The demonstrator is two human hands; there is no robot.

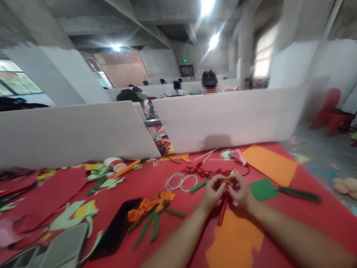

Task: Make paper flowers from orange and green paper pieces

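My left hand [212, 194] and my right hand [241, 192] meet over the red tabletop, fingers closed in a pinch. Between them is a small orange craft flower [228, 181], its far side partly hidden by my fingers. A narrow red stick or rolled strip [223, 211] points down toward me from under the fingertips; whether it joins the flower I cannot tell. Orange sheet material [237, 242] with cut edges lies below my hands. To the left rest finished-looking orange flowers [152, 204] on green stems. Just beyond my fingers is a row of red curled pieces [205, 170].
A pink glue gun [237, 156] stands behind my hands. At right are a green square [263, 189], a utility knife [299, 194] and an orange sheet [270, 163]. White rings [181, 182], a black phone-like slab [117, 229] and scraps lie left. White panels [228, 119] edge the table.
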